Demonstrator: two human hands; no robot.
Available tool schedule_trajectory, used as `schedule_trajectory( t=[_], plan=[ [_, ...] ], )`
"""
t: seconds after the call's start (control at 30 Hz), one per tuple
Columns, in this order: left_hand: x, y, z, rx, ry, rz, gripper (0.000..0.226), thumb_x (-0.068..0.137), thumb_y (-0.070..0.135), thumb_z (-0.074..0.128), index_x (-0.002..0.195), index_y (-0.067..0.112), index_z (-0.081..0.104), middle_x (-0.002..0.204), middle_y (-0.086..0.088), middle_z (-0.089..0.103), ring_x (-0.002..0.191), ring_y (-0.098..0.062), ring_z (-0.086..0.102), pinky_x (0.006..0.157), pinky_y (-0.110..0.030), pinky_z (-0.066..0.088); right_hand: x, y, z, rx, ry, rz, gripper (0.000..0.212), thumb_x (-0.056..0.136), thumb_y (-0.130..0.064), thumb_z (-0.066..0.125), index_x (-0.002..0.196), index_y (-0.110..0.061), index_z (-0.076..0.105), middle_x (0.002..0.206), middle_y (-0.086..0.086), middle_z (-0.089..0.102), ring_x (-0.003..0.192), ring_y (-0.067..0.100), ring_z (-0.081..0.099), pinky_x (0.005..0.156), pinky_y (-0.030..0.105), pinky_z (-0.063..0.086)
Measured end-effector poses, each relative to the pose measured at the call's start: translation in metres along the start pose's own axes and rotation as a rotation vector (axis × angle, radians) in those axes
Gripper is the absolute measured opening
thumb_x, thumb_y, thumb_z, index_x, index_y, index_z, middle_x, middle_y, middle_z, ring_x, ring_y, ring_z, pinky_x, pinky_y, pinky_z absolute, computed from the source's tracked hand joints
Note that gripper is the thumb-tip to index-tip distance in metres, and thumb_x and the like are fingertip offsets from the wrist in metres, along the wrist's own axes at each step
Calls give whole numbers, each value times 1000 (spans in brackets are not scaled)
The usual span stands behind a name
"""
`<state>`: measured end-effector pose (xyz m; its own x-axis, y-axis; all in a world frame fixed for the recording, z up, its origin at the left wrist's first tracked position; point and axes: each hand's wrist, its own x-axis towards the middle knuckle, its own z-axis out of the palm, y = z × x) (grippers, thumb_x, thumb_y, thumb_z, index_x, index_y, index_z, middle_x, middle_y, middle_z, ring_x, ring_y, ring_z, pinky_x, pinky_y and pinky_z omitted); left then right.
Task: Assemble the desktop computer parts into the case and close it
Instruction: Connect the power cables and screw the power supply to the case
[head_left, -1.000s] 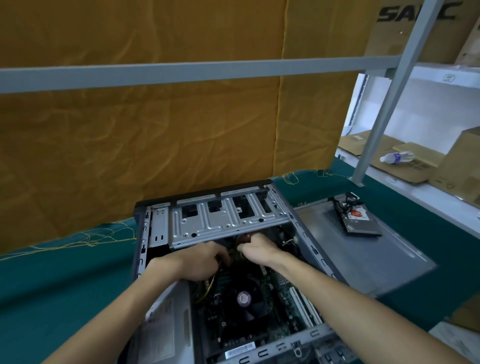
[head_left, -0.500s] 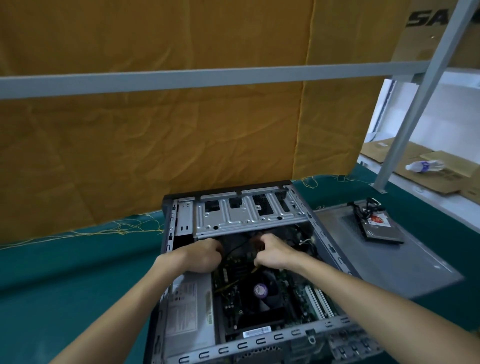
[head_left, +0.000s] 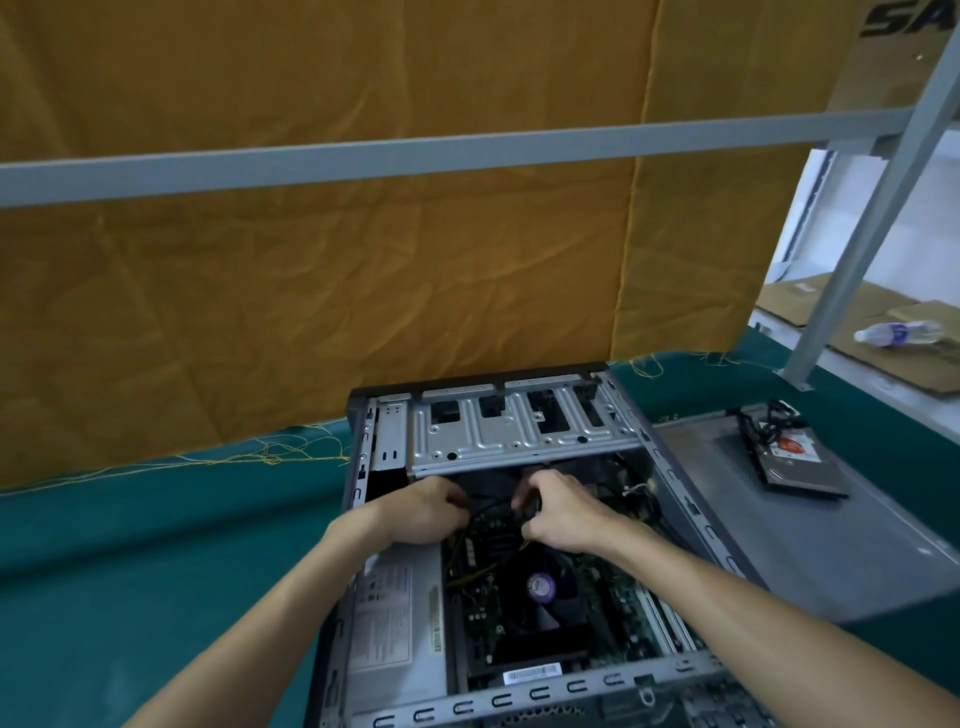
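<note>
Open computer case (head_left: 358, 493) lies at lower centre on teal table (head_left: 130, 571) | left hand (head_left: 415, 512) and right hand (head_left: 563, 514) each pinch black cable (head_left: 488, 505) inside; hard drive (head_left: 787, 452) rests on side panel (head_left: 831, 551), right

Two forearms enter from lower edge, bare from wrist to frame border; no sleeve, watch, band or glove visible. Left hand (head_left: 421, 512) and right hand (head_left: 563, 514) bare, no rings seen. Fingertips partly hidden among case parts; nails too small to make out.
</note>
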<state>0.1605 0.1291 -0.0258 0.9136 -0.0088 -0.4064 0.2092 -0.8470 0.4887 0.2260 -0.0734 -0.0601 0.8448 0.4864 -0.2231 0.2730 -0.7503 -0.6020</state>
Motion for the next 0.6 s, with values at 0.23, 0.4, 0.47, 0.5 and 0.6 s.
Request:
schedule_trajectory(
  t=[0.23,0.4,0.47,0.5,0.6],
  plan=[
    [-9,3,7,5,27,171,22,97,40,64,103,23,76,99,6,73,89,-7,66,74,-18,49,2,-3,-5,-32,-95,20,39,77,-20,69,115,-14,65,103,0,69,90,17,65,68,27,50],
    [-21,2,13,13,205,220,26,92,45,68,107,25,59,78,9,63,68,-2,56,60,-18,41,1,-5,-8,-6,-129,-11,52,71,-20,65,123,-21,59,110,-1,66,92,14,64,64,21,49],
    [-24,4,14,62,254,221,26,96,34,62,119,20,61,78,9,65,70,-5,60,62,-22,46,-1,-4,-9,25,-146,-27,61,70,-17,61,130,-27,55,111,-3,65,88,8,63,60,16,45],
    [-24,4,15,97,304,204,25,97,28,59,118,15,64,81,5,69,75,-11,64,67,-29,53,-1,-4,-9,36,-151,-36,62,72,-13,60,133,-27,54,114,-3,64,92,10,63,65,17,47],
    [-29,5,19,163,454,121,22,95,19,52,97,10,72,84,-6,72,78,-27,68,71,-41,58,-1,-4,-8,47,-146,-50,58,78,-4,60,133,-21,54,121,1,62,106,19,62,80,26,50]
  ],
)
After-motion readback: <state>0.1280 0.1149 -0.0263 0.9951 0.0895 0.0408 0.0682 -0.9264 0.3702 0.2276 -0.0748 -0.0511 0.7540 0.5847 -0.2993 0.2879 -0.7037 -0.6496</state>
